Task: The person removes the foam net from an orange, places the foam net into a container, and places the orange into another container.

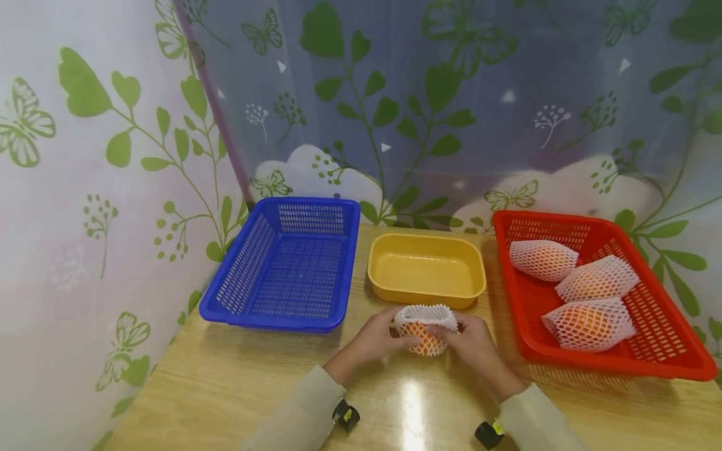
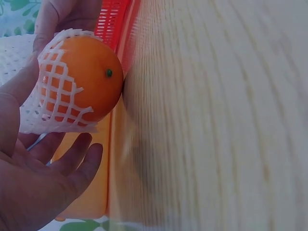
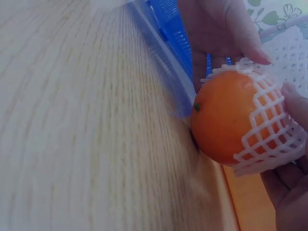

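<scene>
An orange [image 1: 418, 337] sits low over the table, partly covered by a white foam net sleeve [image 1: 427, 313]. My left hand [image 1: 379, 337] holds the sleeve from the left, its thumb over the near side. From the right, my right hand [image 1: 472, 343] grips it too, thumb in front. In the left wrist view, the bare end of the orange [image 2: 105, 62] with its green stem nub sticks out of the mesh [image 2: 60, 91]. The right wrist view shows the same bare end of the orange [image 3: 221, 115] and the loose sleeve [image 3: 288, 57] extending behind it.
A yellow basin [image 1: 427, 294] stands just behind the hands. At the left is a blue basket [image 1: 276, 321]. The red basket [image 1: 510, 300] at the right holds several oranges in foam nets [image 1: 589, 322]. A patterned curtain [image 1: 395, 175] hangs behind the wooden table [image 1: 225, 388].
</scene>
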### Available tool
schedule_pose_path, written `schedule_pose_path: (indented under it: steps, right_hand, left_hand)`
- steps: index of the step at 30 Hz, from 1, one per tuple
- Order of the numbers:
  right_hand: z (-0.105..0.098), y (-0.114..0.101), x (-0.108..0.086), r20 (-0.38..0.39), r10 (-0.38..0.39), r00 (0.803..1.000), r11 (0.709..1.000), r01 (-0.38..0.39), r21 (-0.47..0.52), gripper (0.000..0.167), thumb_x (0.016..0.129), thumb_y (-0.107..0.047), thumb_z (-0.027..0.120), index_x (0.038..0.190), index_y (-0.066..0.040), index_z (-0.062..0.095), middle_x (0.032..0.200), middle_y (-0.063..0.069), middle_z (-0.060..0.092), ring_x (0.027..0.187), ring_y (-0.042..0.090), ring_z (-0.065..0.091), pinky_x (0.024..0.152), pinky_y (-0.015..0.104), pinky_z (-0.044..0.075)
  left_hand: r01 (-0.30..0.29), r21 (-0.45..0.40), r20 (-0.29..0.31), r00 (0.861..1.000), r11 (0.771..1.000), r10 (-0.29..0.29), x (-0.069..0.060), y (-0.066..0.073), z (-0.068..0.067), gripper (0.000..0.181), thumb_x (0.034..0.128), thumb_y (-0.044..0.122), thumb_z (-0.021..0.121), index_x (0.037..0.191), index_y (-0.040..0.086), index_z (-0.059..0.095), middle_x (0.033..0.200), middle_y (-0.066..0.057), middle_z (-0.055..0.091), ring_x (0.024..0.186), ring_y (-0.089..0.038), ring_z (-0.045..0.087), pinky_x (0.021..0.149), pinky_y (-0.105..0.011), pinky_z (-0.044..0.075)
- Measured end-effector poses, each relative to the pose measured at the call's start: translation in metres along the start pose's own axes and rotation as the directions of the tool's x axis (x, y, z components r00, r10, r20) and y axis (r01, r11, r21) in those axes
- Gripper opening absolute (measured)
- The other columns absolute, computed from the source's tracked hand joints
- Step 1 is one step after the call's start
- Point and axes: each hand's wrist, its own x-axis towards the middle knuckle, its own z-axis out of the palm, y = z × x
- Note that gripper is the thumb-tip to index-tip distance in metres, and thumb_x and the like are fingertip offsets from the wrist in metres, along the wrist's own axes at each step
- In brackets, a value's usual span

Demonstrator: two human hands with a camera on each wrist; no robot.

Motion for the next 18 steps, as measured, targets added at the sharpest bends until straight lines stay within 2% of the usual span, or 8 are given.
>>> schedule_pose_path:
  steps: [7,13,18]
  right_hand:
    - [0.0018,-0.0029,-0.0006,-0.028,-0.005,1.0,1.0,0.005,0.018,0.019,0.081,-0.005,0.076,0.099,0.001,0.074,0.089,0.01,0.073,0.072,0.006,0.058,0.065,0.021,0.051]
    - [0.0008,-0.0019,-0.0014,-0.01,-0.035,0.999,0.998,0.036,0.043,0.026,0.082,-0.014,0.078,0.104,-0.001,0.072,0.097,0.009,0.072,0.082,0.005,0.06,0.072,0.021,0.052]
    - [-0.0006,-0.0021,-0.0036,0.04,-0.013,0.999,0.999,0.011,0.049,0.031,0.084,-0.016,0.077,0.11,-0.001,0.07,0.104,0.011,0.071,0.091,0.01,0.061,0.08,0.024,0.052]
  left_hand:
    - [0.014,0.009,0.006,1.0,1.0,-0.014,0.0008,0.002,0.0006,0.052,0.0852,0.02,0.076,0.131,0.008,0.057,0.12,-0.006,0.063,0.108,-0.017,0.059,0.086,-0.022,0.051]
    - [0.004,0.001,0.003,1.0,1.0,-0.004,0.001,0.0014,0.0008,0.048,0.0852,0.018,0.076,0.128,0.006,0.059,0.117,-0.007,0.064,0.103,-0.014,0.06,0.085,-0.022,0.052]
    - [-0.002,0.002,-0.015,1.0,1.0,0.002,0.0005,0.0008,0.0009,0.046,0.0842,0.018,0.077,0.126,0.005,0.061,0.112,-0.007,0.065,0.096,-0.01,0.06,0.081,-0.021,0.053]
